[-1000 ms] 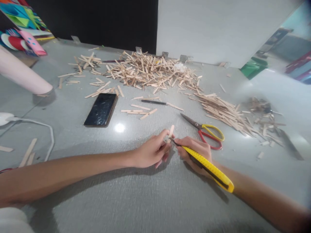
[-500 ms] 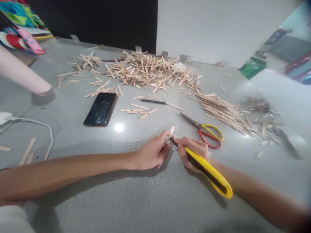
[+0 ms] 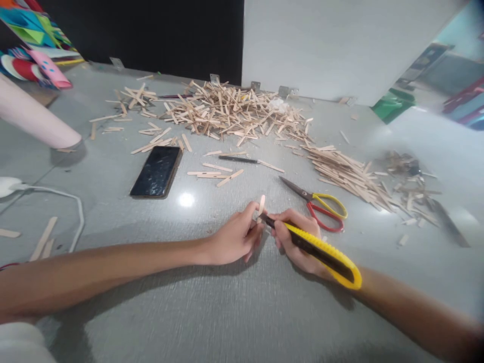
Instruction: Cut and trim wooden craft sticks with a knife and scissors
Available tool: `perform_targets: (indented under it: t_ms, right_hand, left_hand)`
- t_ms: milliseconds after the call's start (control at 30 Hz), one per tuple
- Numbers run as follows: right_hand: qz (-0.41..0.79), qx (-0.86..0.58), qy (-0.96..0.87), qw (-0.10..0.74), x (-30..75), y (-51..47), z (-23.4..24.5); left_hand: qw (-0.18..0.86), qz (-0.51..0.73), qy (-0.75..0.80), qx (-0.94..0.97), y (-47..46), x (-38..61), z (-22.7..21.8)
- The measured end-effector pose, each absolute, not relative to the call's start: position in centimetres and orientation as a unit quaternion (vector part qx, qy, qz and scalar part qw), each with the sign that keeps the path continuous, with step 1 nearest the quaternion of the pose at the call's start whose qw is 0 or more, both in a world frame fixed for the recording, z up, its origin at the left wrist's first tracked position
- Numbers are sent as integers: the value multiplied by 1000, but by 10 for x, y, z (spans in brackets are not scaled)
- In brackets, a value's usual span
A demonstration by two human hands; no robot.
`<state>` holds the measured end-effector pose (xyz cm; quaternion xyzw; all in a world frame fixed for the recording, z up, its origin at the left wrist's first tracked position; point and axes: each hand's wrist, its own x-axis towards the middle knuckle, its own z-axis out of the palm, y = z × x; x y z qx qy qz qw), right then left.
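My left hand [image 3: 234, 237] pinches a short wooden stick [image 3: 261, 203] that stands up from between its fingertips on the grey table [image 3: 212, 307]. My right hand [image 3: 297, 237] grips a yellow utility knife [image 3: 321, 252], its blade tip touching the base of the stick. The two hands meet just in front of me at the table's middle.
Scissors [image 3: 321, 206] with yellow and red handles lie just right of my hands. A black phone [image 3: 156, 171] lies to the left. Heaps of wooden sticks [image 3: 230, 111] cover the back and right [image 3: 348, 174]. A white cable [image 3: 71, 212] and a pink sleeve [image 3: 34, 121] are at left.
The knife's handle has swung flatter and a little upward. The stick and both hands have shifted slightly left; the stick stays pinched.
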<state>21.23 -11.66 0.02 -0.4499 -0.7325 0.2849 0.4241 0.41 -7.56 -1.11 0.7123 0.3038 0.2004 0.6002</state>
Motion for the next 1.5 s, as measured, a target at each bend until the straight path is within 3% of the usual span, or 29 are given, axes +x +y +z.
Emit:
perform_targets:
  t_ms: [267,833,1500]
  right_hand:
    - [221,-377,-770,465,220,-111,-13]
    - [208,-412,-764,452,216,-109,-11]
    - [317,-452,-686,473,199,-122,-7]
  left_hand:
    - [612,213,301,699,-74,2,-12]
    - [608,213,287,709,-75,3,-8]
    - [628,260,273,681,-78,7,-16]
